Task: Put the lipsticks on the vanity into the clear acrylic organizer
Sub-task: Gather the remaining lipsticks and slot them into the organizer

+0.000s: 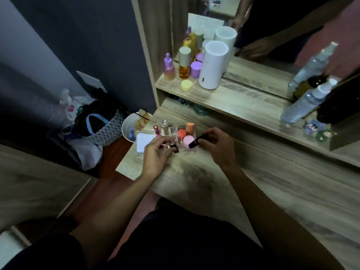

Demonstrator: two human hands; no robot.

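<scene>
The clear acrylic organizer stands on the wooden vanity top near its left end. It holds orange-capped items, a pink round item, a small glass bottle and a pink tube. My right hand grips a black lipstick, tilted with its lower end over the organizer's front right. My left hand rests on the organizer's front left, fingers curled around a small black-tipped item whose kind I cannot tell.
A white pad lies left of the organizer. On the upper shelf stand a white cylinder, purple and amber bottles and a yellow jar. Spray bottles lean at right. A white bin and bag sit on the floor.
</scene>
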